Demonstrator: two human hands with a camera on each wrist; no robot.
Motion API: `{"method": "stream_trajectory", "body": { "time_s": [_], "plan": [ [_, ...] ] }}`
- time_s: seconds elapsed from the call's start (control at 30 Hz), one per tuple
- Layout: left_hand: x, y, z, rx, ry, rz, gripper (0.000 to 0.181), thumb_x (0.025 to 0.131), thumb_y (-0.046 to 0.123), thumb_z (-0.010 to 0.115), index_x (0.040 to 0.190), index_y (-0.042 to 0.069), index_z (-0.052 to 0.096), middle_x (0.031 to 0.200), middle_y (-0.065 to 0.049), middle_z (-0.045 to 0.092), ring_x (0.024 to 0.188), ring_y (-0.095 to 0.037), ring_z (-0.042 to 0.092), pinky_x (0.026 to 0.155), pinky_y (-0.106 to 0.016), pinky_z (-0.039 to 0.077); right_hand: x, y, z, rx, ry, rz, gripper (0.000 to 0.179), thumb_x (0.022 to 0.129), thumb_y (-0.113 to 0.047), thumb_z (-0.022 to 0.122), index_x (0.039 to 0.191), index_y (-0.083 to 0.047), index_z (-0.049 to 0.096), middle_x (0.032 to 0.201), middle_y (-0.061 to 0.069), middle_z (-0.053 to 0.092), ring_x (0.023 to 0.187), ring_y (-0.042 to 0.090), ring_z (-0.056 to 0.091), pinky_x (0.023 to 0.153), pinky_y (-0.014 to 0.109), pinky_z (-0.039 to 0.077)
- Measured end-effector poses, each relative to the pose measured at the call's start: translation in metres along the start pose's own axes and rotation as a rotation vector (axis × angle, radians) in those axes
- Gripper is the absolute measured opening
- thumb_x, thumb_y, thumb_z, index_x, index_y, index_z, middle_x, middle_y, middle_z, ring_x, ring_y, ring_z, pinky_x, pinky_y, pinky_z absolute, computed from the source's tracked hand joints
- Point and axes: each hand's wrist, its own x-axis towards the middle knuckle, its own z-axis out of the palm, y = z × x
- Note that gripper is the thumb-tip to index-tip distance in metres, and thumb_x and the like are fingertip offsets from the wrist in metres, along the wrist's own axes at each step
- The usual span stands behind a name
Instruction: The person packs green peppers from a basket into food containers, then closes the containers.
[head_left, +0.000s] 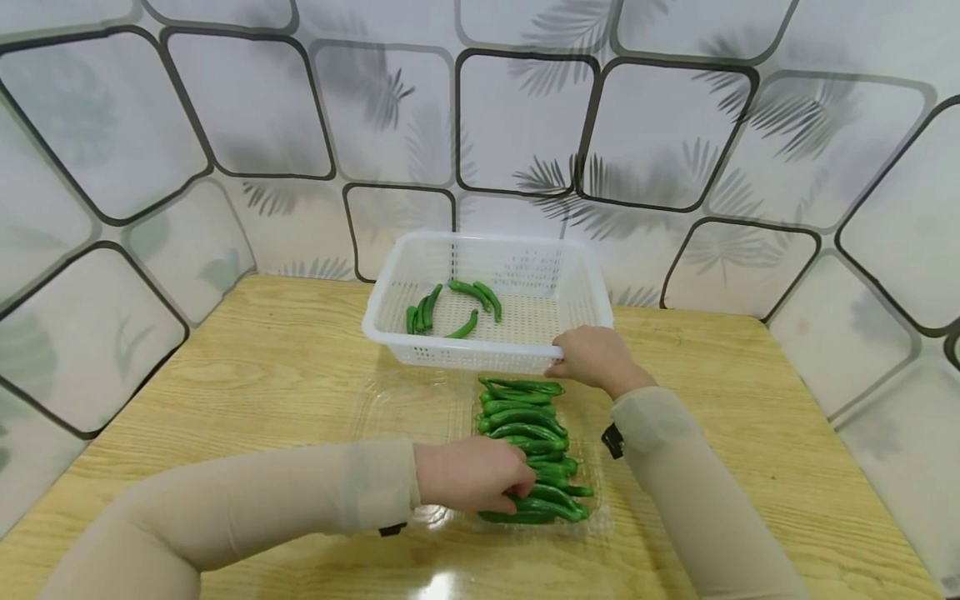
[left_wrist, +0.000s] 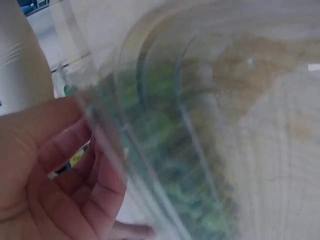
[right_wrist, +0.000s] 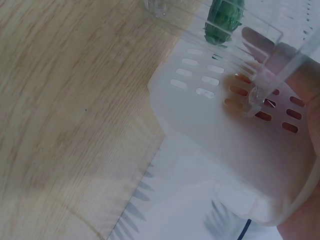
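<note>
My right hand (head_left: 600, 358) grips the front right corner of a white plastic basket (head_left: 487, 357). In the right wrist view, its fingers show through the basket's slotted wall (right_wrist: 190, 72). Long green peppers (head_left: 525, 417) lie in a row in the right half of an open clear plastic clamshell box (head_left: 600, 512). My left hand (head_left: 476, 475) is over the row's left side with curled fingers. The left wrist view shows that hand (left_wrist: 65, 185) right at the clear plastic edge (left_wrist: 145, 175), the peppers blurred behind it. I cannot tell whether it pinches anything.
Several loose peppers (head_left: 427, 308) lie in the left part of the basket. The clamshell's clear lid half (head_left: 412, 408) lies flat on the wooden table (head_left: 285, 375), left of the row. A patterned curtain (head_left: 525, 125) closes off the back and sides.
</note>
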Motion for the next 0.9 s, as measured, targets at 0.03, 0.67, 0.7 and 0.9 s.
{"method": "stream_trajectory", "body": {
  "time_s": [0.03,0.67,0.7,0.9],
  "plan": [
    [-0.001,0.000,-0.001,0.010,0.000,0.007,0.006,0.087,0.021,0.067,0.087,0.016,0.064,0.076,0.012,0.053,0.067,0.003,0.046,0.059,-0.010,0.037,0.000,0.000,0.000,-0.002,-0.001,0.000,0.029,0.081,-0.044,0.069,0.070,-0.020,0.056,0.063,-0.007,0.054,0.054,0.012,0.050,0.050,0.032,0.039],
    [-0.013,-0.061,-0.060,-0.008,0.574,-0.326,0.024,0.100,0.017,0.045,0.112,0.008,0.063,0.108,-0.005,0.061,0.098,-0.018,0.057,0.084,-0.033,0.045,0.001,0.001,0.000,-0.015,-0.006,-0.006,0.027,0.080,-0.045,0.070,0.073,-0.020,0.060,0.067,-0.007,0.058,0.057,0.012,0.053,0.052,0.034,0.044],
    [-0.014,-0.066,-0.061,-0.040,0.568,-0.352,0.027,0.101,0.019,0.042,0.115,0.007,0.062,0.110,-0.006,0.060,0.100,-0.019,0.057,0.086,-0.034,0.045,0.001,0.001,0.000,-0.016,-0.011,-0.006,0.027,0.080,-0.045,0.069,0.073,-0.020,0.060,0.067,-0.007,0.058,0.057,0.012,0.053,0.052,0.033,0.044],
    [-0.017,-0.094,-0.062,-0.170,0.515,-0.448,0.039,0.104,0.026,0.031,0.122,0.004,0.058,0.113,-0.012,0.059,0.109,-0.025,0.053,0.094,-0.039,0.040,0.000,0.000,-0.001,-0.011,-0.014,-0.012,0.027,0.081,-0.044,0.069,0.071,-0.021,0.059,0.067,-0.007,0.057,0.058,0.012,0.053,0.052,0.033,0.043]
  ]
}}
